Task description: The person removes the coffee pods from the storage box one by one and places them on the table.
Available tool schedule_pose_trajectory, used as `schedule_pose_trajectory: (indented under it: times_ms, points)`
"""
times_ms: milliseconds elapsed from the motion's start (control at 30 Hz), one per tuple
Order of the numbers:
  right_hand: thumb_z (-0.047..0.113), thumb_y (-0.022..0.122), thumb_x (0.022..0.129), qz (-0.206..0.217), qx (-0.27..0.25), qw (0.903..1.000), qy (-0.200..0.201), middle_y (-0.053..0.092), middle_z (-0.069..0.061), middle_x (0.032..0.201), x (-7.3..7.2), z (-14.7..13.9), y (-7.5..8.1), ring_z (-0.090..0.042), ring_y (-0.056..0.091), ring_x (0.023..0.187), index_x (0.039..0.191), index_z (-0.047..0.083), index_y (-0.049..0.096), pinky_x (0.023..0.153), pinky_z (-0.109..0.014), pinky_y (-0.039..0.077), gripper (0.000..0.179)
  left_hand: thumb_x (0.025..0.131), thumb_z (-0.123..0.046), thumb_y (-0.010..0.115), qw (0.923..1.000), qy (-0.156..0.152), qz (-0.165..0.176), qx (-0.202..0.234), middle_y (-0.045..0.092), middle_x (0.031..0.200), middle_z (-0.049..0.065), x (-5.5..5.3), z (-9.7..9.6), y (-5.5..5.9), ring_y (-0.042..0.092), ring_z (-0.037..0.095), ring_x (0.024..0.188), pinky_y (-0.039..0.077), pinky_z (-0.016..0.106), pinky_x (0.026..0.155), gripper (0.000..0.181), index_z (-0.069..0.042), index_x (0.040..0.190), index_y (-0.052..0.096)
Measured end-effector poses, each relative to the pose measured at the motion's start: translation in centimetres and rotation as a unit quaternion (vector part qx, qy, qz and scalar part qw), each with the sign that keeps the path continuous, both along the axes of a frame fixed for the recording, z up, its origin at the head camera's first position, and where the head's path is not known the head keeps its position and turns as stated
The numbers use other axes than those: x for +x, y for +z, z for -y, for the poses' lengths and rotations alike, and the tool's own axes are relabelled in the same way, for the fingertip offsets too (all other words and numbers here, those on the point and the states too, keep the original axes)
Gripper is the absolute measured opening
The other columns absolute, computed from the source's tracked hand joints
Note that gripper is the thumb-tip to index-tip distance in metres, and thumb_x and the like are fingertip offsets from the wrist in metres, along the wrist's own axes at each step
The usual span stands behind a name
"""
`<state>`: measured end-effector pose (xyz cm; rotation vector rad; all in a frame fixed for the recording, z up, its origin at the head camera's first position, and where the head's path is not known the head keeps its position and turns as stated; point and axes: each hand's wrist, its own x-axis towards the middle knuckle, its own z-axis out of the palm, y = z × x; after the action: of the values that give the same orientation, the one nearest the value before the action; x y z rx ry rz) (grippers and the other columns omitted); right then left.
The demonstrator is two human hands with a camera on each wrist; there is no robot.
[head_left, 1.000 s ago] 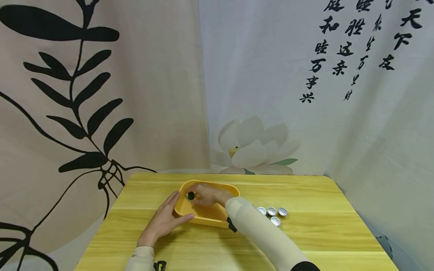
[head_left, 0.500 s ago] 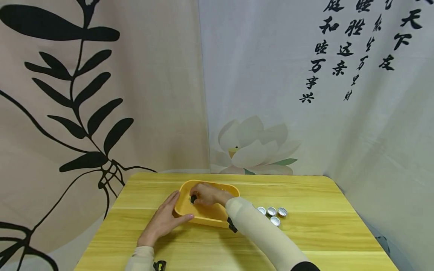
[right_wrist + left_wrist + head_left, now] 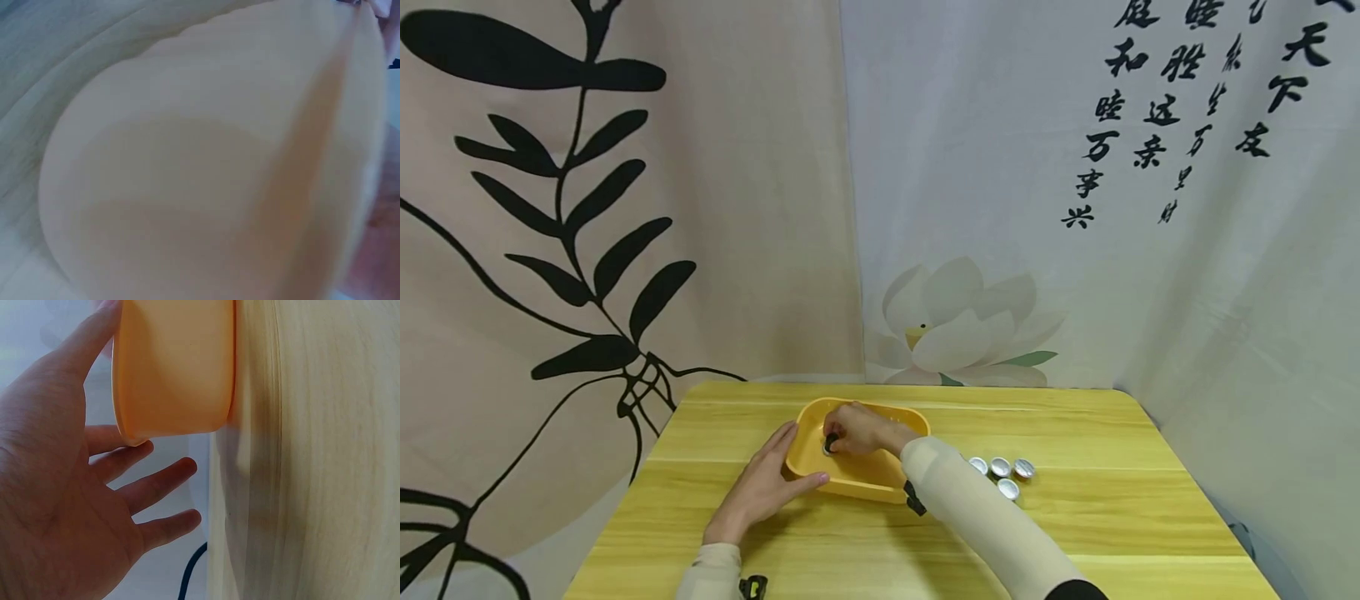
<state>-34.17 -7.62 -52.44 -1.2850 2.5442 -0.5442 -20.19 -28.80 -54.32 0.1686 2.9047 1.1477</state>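
A yellow plastic tray sits on the wooden table. My left hand rests against its left end, fingers straight along the side and thumb at the front rim. In the left wrist view, the fingers are spread, with fingertips right at the corner of the tray wall. Reaching inside, my right hand pinches a small round black piece with a paler lower edge, low over the tray floor. The fingers partly hide this piece. The right wrist view is mostly filled by the blurred tray wall.
Several small round silver-topped pieces with dark sides stand right of the tray, close to my right sleeve. The wooden table ends at a fabric backdrop with printed leaves and writing.
My right hand has brought the black piece slightly right and toward me inside the tray, tilting it on the way. My left hand and the tray have stayed put.
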Motion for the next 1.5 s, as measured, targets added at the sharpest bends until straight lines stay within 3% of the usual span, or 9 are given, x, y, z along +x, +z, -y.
schedule_pose_trajectory:
  times_ms: [200,267,400,500,767,1133,1333,1500]
  points:
    - [0.017,0.080,0.107,0.004,-0.018,0.9997,-0.015,0.085,-0.002,0.119,-0.1,-0.7,-0.1,-0.010,0.077,0.109,0.124,0.011,0.082,0.110,-0.032,0.062,0.018,0.099,-0.065,0.081,1.0000,-0.001,-0.004,0.000,0.019,0.190,0.020,-0.1,0.0,-0.1,0.027,0.052,0.173,0.033,0.076,0.135,0.117,-0.003,0.180,0.022]
    - [0.019,0.080,0.107,0.010,-0.027,0.9993,-0.024,0.085,-0.002,0.120,0.0,-1.1,0.0,-0.009,0.078,0.107,0.124,0.011,0.081,0.108,-0.030,0.063,0.019,0.099,-0.064,0.081,1.0000,-0.001,-0.005,0.002,0.020,0.190,0.020,-0.1,0.0,-0.1,0.028,0.051,0.172,0.033,0.076,0.135,0.117,-0.004,0.180,0.022]
    - [0.017,0.082,0.104,0.030,-0.055,0.9973,-0.037,0.083,-0.004,0.119,0.2,-1.9,0.5,-0.009,0.079,0.101,0.123,0.008,0.079,0.091,-0.020,0.064,0.021,0.098,-0.062,0.083,0.9999,0.000,-0.011,0.005,0.022,0.189,0.020,-0.2,0.0,-0.3,0.032,0.052,0.171,0.034,0.076,0.134,0.115,-0.007,0.180,0.025]
    - [0.016,0.083,0.103,0.040,-0.079,0.9952,-0.042,0.083,-0.007,0.119,0.3,-2.6,0.7,-0.013,0.081,0.100,0.123,0.005,0.079,0.088,-0.019,0.064,0.023,0.099,-0.062,0.083,0.9999,-0.002,-0.015,0.003,0.023,0.189,0.021,-0.2,-0.1,-0.4,0.033,0.053,0.170,0.035,0.077,0.133,0.114,-0.006,0.180,0.026]
    - [0.013,0.081,0.104,0.071,-0.125,0.9884,-0.050,0.081,-0.011,0.118,0.7,-4.4,1.2,-0.025,0.084,0.105,0.127,0.004,0.078,0.090,-0.026,0.068,0.025,0.098,-0.065,0.082,1.0000,0.000,-0.005,-0.003,0.020,0.190,0.020,0.0,-0.2,-0.4,0.030,0.052,0.171,0.034,0.076,0.134,0.117,-0.005,0.180,0.024]
    - [0.011,0.076,0.107,0.085,-0.155,0.9833,-0.042,0.078,-0.016,0.130,1.1,-6.8,2.0,-0.029,0.084,0.114,0.146,0.005,0.074,0.097,-0.028,0.068,0.039,0.097,-0.066,0.083,0.9999,0.004,-0.003,-0.010,0.021,0.189,0.021,-0.1,-0.3,-0.1,0.030,0.052,0.171,0.033,0.076,0.135,0.118,-0.003,0.179,0.025]
    - [0.005,0.067,0.110,0.123,-0.198,0.9721,-0.028,0.074,-0.024,0.139,1.2,-8.0,2.3,-0.029,0.085,0.113,0.148,0.002,0.072,0.090,-0.026,0.068,0.038,0.098,-0.066,0.082,0.9999,0.001,-0.003,-0.013,0.020,0.189,0.022,-0.3,-0.3,-0.2,0.030,0.053,0.171,0.033,0.076,0.135,0.119,-0.002,0.179,0.024]
    - [-0.001,0.063,0.110,0.150,-0.234,0.9606,-0.015,0.073,-0.028,0.134,1.3,-8.7,2.3,-0.032,0.085,0.111,0.145,-0.005,0.071,0.095,-0.039,0.072,0.036,0.098,-0.067,0.081,0.9999,0.001,-0.001,-0.012,0.019,0.190,0.021,-0.2,-0.3,-0.3,0.029,0.054,0.171,0.033,0.077,0.135,0.119,-0.002,0.180,0.024]
